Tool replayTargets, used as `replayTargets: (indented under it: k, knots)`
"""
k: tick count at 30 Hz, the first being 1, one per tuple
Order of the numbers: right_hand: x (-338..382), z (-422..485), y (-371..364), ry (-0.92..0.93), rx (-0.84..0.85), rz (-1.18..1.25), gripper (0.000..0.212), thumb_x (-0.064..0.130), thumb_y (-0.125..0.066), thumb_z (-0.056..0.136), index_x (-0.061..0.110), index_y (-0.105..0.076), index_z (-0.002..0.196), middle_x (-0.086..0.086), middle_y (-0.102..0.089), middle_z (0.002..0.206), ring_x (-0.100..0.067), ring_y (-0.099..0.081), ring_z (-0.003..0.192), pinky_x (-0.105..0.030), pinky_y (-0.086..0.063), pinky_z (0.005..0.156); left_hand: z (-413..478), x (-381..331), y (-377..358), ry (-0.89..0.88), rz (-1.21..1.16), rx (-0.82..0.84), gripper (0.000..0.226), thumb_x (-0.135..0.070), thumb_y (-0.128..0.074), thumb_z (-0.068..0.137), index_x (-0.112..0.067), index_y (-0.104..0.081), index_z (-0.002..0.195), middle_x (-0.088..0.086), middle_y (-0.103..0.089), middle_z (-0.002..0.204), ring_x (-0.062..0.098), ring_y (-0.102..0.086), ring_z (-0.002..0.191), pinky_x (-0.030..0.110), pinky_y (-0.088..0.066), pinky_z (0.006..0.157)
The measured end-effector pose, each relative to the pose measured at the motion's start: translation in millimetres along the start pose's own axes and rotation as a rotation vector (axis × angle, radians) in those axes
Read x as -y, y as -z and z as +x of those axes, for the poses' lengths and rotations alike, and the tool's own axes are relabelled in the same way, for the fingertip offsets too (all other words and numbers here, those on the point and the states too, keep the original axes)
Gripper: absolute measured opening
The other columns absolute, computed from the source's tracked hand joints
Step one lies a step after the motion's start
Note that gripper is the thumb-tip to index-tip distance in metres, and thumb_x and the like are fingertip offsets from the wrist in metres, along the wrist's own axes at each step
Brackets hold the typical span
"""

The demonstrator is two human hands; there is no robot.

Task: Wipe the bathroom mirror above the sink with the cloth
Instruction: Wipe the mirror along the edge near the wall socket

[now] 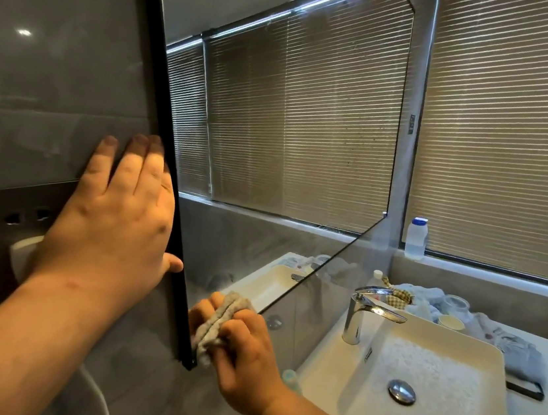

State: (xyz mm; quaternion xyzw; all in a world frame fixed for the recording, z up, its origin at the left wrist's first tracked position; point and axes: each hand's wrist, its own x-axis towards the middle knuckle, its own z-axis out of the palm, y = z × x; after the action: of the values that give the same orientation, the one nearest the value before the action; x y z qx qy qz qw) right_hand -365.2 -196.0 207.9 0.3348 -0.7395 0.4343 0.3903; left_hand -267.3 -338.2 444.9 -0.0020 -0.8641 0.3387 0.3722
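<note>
The cloth (pixel 219 321) was gripped in the right hand (pixel 246 359) at the mirror (pixel 291 136)'s lower left corner, the frame (pixel 170 185) was steadied by the open left hand (pixel 118 219), and smears could be left if pressure slackened.

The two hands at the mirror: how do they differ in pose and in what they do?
The left hand lies flat and open against the mirror's black edge; the right hand is closed around the cloth. The left is higher, the right at the bottom corner. Both touch the mirror.
</note>
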Motion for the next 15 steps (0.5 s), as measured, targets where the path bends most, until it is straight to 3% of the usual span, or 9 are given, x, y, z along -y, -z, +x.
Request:
replayTargets:
  k: [2, 5, 7, 10, 13, 15]
  knots:
    - [-4, 8, 3, -0.095, -0.071, 0.017, 0.020, 0.012, -0.065, 0.081, 0.026, -0.053, 0.087, 0.005, -0.052, 0.095, -0.007, -0.047, 0.094, -0.022, -0.043, 0.084, 0, 0, 1, 0.000, 0.004, 0.010, 0.120, -0.079, -0.058, 0.064, 0.009, -0.032, 0.141, 0.030, -0.020, 0.153, 0.043, -0.017, 0.142, 0.057, -0.002, 0.117]
    - [-22, 22, 9, -0.248, -0.168, 0.044, 0.020, 0.016, -0.064, 0.081, 0.027, -0.051, 0.090, 0.011, -0.049, 0.094, -0.011, -0.051, 0.088, -0.030, -0.047, 0.078, 0, -1, 2, -0.001, 0.003, 0.014, 0.119, -0.078, -0.057, 0.064, 0.009, -0.032, 0.141, 0.030, -0.019, 0.153, 0.043, -0.016, 0.142, 0.057, -0.003, 0.117]
    - [-33, 33, 18, -0.370, -0.241, 0.061, 0.023, 0.020, -0.065, 0.081, 0.032, -0.050, 0.094, 0.008, -0.052, 0.098, -0.009, -0.053, 0.090, -0.028, -0.048, 0.080, 0, -1, 1, 0.001, 0.001, 0.014, 0.120, -0.078, -0.059, 0.063, 0.010, -0.032, 0.141, 0.030, -0.019, 0.152, 0.044, -0.017, 0.142, 0.057, -0.003, 0.117]
    - [-38, 44, 27, -0.502, -0.277, 0.091, 0.035, 0.020, -0.069, 0.084, 0.037, -0.049, 0.107, 0.002, -0.052, 0.112, 0.000, -0.053, 0.102, -0.009, -0.042, 0.086, 0, -1, 0, 0.012, -0.011, 0.012, 0.121, -0.076, -0.063, 0.061, 0.011, -0.034, 0.139, 0.031, -0.021, 0.152, 0.044, -0.018, 0.141, 0.057, -0.002, 0.117]
    - [-36, 38, 19, -0.572, -0.266, 0.058, 0.049, 0.031, -0.066, 0.086, 0.027, -0.053, 0.132, 0.007, -0.046, 0.143, -0.001, -0.044, 0.129, -0.017, -0.037, 0.106, 1, -1, 0, 0.026, -0.034, 0.005, 0.121, -0.071, -0.071, 0.057, 0.013, -0.038, 0.136, 0.033, -0.025, 0.150, 0.046, -0.020, 0.140, 0.057, -0.003, 0.117]
    - [-31, 30, 10, -0.635, -0.228, 0.087, 0.061, 0.029, -0.064, 0.092, 0.023, -0.042, 0.148, 0.011, -0.031, 0.157, -0.002, -0.030, 0.142, -0.011, -0.026, 0.111, 1, -1, -1, 0.031, -0.044, 0.002, 0.121, -0.070, -0.073, 0.056, 0.014, -0.038, 0.136, 0.033, -0.025, 0.149, 0.046, -0.021, 0.140, 0.057, -0.004, 0.117]
